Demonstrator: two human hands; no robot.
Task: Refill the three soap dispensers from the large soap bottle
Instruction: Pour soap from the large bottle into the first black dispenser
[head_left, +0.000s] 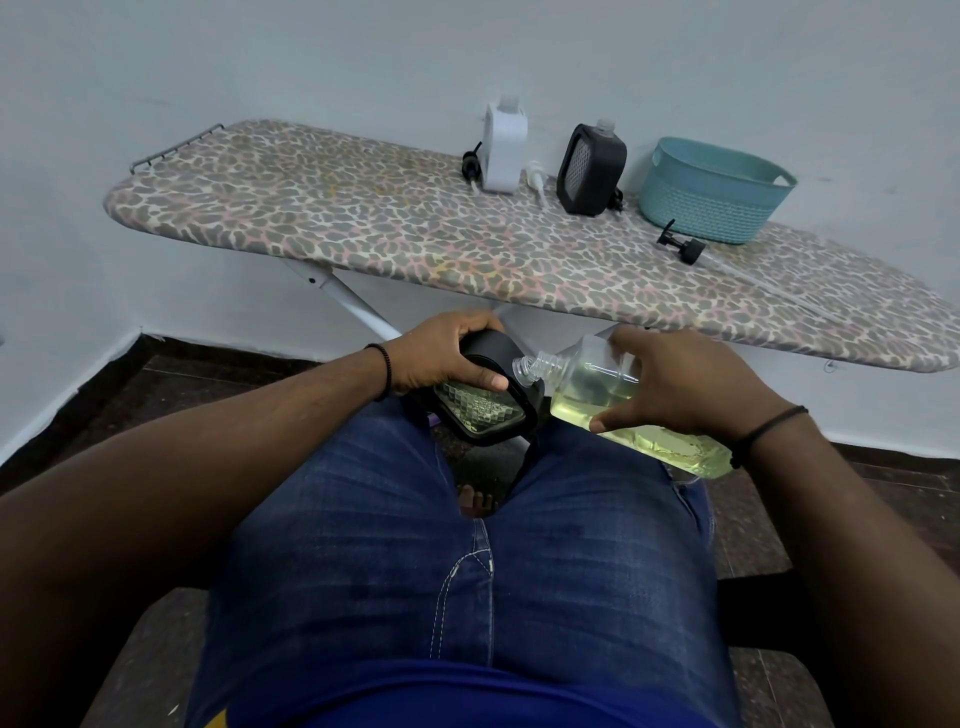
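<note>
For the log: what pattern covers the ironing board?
A leopard-style spot print, grey-brown spots on cream with pink tinges, covers the ironing board; the head view shows it.

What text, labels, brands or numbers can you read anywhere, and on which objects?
None is readable.
Large soap bottle: clear, no label visible.
Black dispenser in hand: no text visible.
White dispenser, second black dispenser, basket: no markings visible.

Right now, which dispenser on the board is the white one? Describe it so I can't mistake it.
Find the leopard-print ironing board against the wall, then look along its far edge, left of the teal basket. The white dispenser stands upright there with its neck open, a black pump lying at its left. Its neighbour to the right is a black dispenser with a clear textured panel; this one is plain white.
</note>
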